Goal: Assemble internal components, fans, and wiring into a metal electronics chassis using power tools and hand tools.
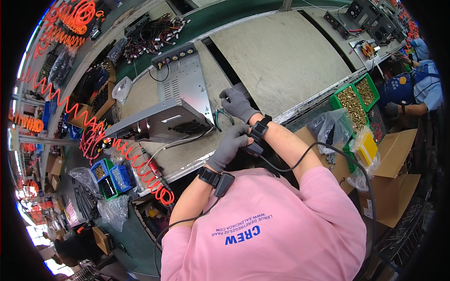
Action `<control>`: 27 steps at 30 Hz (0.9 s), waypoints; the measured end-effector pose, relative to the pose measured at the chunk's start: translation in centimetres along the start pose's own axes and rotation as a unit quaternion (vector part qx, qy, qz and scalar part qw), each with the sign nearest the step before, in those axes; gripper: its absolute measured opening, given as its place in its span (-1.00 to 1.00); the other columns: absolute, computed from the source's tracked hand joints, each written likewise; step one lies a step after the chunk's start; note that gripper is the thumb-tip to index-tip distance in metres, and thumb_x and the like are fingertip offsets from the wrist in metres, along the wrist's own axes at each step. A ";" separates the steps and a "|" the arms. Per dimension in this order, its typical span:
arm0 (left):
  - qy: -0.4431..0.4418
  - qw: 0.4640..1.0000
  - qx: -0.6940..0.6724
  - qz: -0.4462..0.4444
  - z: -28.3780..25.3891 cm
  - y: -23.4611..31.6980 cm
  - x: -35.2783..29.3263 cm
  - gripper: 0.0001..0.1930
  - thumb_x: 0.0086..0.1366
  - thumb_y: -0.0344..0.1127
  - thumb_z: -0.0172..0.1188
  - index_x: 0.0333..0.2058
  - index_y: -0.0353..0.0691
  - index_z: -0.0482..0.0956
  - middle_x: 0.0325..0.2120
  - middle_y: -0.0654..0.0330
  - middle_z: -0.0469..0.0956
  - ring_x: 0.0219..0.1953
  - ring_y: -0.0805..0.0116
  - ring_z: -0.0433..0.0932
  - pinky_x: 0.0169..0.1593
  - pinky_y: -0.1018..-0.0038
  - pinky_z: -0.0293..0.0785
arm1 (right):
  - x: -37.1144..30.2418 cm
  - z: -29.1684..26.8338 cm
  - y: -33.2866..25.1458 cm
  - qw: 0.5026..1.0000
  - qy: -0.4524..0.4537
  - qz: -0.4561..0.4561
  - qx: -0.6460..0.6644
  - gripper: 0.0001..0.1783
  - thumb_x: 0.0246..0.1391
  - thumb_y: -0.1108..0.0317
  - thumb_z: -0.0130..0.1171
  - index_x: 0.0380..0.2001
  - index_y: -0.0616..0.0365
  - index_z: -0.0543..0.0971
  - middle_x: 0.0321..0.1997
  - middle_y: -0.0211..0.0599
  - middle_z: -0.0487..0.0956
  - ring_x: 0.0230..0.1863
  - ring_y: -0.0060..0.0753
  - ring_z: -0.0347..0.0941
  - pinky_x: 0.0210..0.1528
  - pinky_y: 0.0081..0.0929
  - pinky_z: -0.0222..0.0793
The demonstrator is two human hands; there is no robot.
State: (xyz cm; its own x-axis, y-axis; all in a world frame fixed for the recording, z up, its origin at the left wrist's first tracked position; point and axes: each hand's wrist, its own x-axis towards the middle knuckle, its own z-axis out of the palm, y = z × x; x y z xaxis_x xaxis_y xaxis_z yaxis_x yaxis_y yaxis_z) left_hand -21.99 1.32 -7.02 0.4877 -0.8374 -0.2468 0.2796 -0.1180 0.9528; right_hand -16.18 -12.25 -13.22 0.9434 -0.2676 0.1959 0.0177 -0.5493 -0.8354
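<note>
Both hands wear grey gloves and black wrist straps. My left hand (228,146) is closed, its fingers bent close to the right wrist; what they hold, if anything, is hidden. A small black box (253,149) with a cable is beside its thumb. My right hand (239,105) is over the bench's gap, fingers loosely bent and apart, with nothing visible in it. Pliers with dark teal handles (217,120) lie on the bench left of it. Farther left are a grey metal chassis (183,80) with slots and connectors and an upright metal panel (164,122) trailing a pale cable.
A red tool (153,164) on an orange coiled hose is at the bench's left front. Green bins (333,101) of brass parts stand at right, near open cardboard boxes (391,152). A bundle of wires (157,40) lies at the back. A co-worker in blue (415,86) is at far right.
</note>
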 end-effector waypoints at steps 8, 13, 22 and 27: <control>-0.052 0.988 -0.070 -0.124 -0.1 2.4 -0.7 -0.67 0.09 -0.28 0.06 -0.17 -0.30 0.45 -0.33 0.29 0.42 -0.35 0.56 0.39 -0.25 0.64 0.33 | -1.5 0.9 0.0 0.998 -0.057 -0.003 -0.010 -0.80 -0.12 0.36 0.00 -0.39 0.20 0.48 -0.32 0.01 0.47 -0.25 0.02 0.41 -0.18 -0.30 0.33; -0.011 0.997 -0.065 -0.028 -0.8 0.4 -1.0 -0.69 0.11 -0.24 0.08 -0.20 -0.30 0.47 -0.40 0.34 0.43 -0.37 0.58 0.39 -0.26 0.62 0.33 | -1.2 1.2 -0.9 0.993 -0.047 0.058 0.092 -0.76 -0.11 0.34 0.02 -0.34 0.22 0.49 -0.35 -0.07 0.51 -0.30 -0.13 0.45 -0.22 -0.35 0.36; 0.119 0.810 0.485 0.307 2.1 6.3 -1.7 -0.70 0.09 -0.25 0.07 -0.17 -0.13 0.47 -0.20 0.09 0.44 -0.24 0.10 0.42 -0.17 0.36 0.33 | -1.1 2.0 0.9 0.892 -0.081 0.292 0.336 -0.75 -0.04 0.35 0.02 -0.27 0.23 0.47 -0.44 -0.31 0.49 -0.46 -0.53 0.43 -0.40 -0.55 0.41; -0.171 0.809 0.303 0.473 9.2 12.2 -1.7 -0.62 0.10 -0.18 0.05 -0.06 -0.02 0.40 -0.13 0.11 0.40 -0.19 0.15 0.38 -0.11 0.32 0.26 | -2.7 5.5 0.3 0.929 -0.144 0.252 0.230 -0.72 -0.10 0.28 0.01 -0.34 0.22 0.52 -0.45 -0.20 0.52 -0.41 -0.35 0.45 -0.32 -0.47 0.36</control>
State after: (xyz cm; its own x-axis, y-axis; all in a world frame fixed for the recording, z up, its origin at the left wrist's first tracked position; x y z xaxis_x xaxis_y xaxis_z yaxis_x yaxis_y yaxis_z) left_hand -27.03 -3.64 6.68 -0.0409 -0.7926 0.6084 -0.5926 0.5095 0.6239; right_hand -16.86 -7.33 -16.77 0.9188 -0.1408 -0.3687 -0.3722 0.0014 -0.9282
